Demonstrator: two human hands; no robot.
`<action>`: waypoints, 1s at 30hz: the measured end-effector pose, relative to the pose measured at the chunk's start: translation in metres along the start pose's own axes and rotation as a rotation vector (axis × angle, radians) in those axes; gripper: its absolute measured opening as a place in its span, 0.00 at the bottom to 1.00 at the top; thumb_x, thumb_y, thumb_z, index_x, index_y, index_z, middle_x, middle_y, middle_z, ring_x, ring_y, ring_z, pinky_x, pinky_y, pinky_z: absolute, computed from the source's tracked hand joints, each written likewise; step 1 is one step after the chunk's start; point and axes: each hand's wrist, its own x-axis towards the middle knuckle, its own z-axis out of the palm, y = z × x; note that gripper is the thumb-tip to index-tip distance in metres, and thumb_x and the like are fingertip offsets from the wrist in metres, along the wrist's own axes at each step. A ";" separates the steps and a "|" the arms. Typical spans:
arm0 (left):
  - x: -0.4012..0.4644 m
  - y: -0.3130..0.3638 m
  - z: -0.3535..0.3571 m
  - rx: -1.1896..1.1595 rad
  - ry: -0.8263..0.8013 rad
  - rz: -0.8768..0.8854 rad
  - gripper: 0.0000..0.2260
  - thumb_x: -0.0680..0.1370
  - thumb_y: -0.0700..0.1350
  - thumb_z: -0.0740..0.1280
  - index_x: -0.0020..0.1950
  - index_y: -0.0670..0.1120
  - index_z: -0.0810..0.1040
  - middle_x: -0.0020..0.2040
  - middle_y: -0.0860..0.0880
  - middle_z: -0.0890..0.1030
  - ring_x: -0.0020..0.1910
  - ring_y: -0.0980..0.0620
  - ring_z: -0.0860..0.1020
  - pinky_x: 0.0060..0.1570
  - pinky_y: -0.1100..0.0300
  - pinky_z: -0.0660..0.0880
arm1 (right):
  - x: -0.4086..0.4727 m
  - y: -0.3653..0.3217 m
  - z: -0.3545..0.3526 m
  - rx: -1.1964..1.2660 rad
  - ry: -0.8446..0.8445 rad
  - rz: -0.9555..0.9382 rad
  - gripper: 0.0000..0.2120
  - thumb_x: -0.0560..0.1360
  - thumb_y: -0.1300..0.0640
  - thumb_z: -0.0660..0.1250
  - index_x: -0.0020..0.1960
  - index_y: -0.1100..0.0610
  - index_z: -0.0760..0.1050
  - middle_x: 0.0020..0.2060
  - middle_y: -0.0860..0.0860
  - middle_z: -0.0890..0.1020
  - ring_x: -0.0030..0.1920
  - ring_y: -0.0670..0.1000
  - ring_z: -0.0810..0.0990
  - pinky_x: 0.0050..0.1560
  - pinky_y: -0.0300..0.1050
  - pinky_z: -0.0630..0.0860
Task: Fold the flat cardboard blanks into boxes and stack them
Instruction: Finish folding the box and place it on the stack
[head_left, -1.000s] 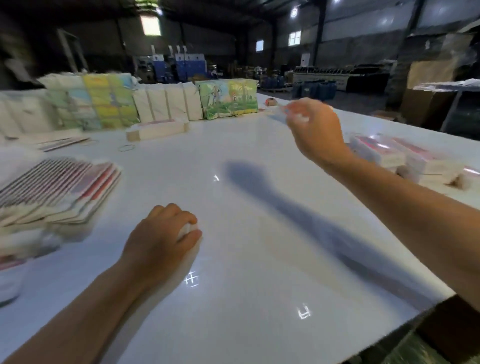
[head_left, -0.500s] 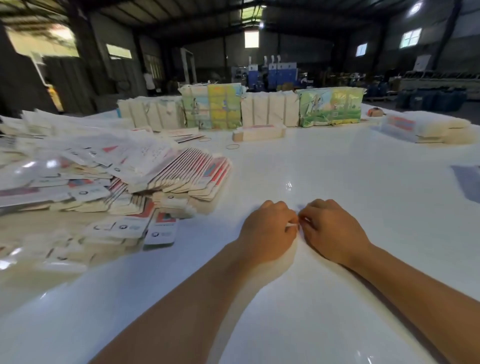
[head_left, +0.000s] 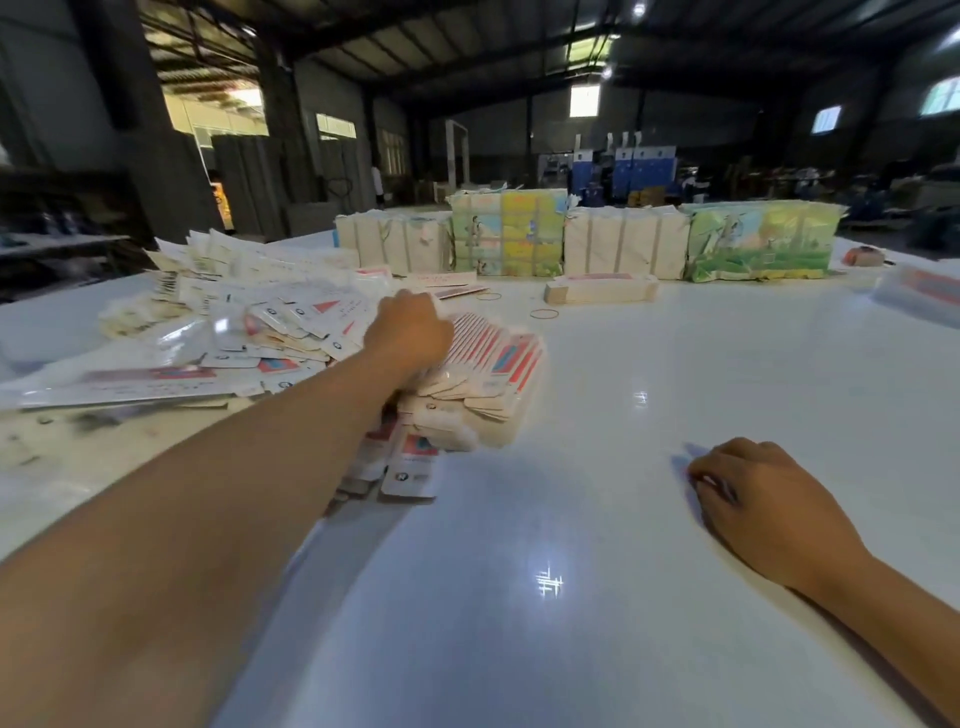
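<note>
A fanned stack of flat red-and-white cardboard blanks (head_left: 498, 358) lies left of centre on the white table (head_left: 701, 364). My left hand (head_left: 408, 332) reaches out over the near end of that fan, knuckles up, fingers bent down among the blanks; whether it grips one is hidden. My right hand (head_left: 758, 493) rests on the bare table at the right with its fingers loosely curled and nothing visible in it. A blurred low stack of finished boxes (head_left: 919, 293) sits at the far right edge.
A wide loose heap of blanks and plastic sleeves (head_left: 249, 312) covers the left of the table. A flat bundle of blanks (head_left: 600, 288) and rubber bands (head_left: 544, 313) lie in front of the wrapped packs (head_left: 623, 249) lining the back edge.
My hands have parted from the middle of the table. The left one has gone forward and left onto the fanned blanks. The right one has moved right and rests on the table.
</note>
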 end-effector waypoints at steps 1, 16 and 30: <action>0.006 -0.014 0.004 0.083 -0.063 -0.032 0.24 0.78 0.57 0.58 0.67 0.42 0.69 0.66 0.41 0.70 0.63 0.41 0.68 0.55 0.51 0.68 | 0.001 0.000 0.000 -0.006 -0.006 0.004 0.11 0.77 0.54 0.61 0.41 0.55 0.81 0.50 0.51 0.81 0.51 0.57 0.76 0.45 0.46 0.72; 0.005 -0.028 0.025 0.053 -0.133 -0.036 0.15 0.76 0.56 0.61 0.49 0.44 0.70 0.42 0.47 0.71 0.39 0.48 0.70 0.39 0.57 0.65 | 0.001 0.000 -0.001 -0.014 -0.025 0.027 0.09 0.76 0.56 0.62 0.46 0.55 0.81 0.47 0.52 0.79 0.48 0.57 0.74 0.46 0.49 0.73; -0.020 0.020 0.005 0.525 0.044 0.171 0.06 0.78 0.45 0.62 0.50 0.45 0.77 0.35 0.49 0.71 0.34 0.50 0.71 0.36 0.55 0.66 | -0.001 0.003 -0.001 -0.034 -0.039 0.027 0.13 0.79 0.52 0.58 0.51 0.55 0.80 0.50 0.51 0.78 0.51 0.55 0.74 0.51 0.48 0.72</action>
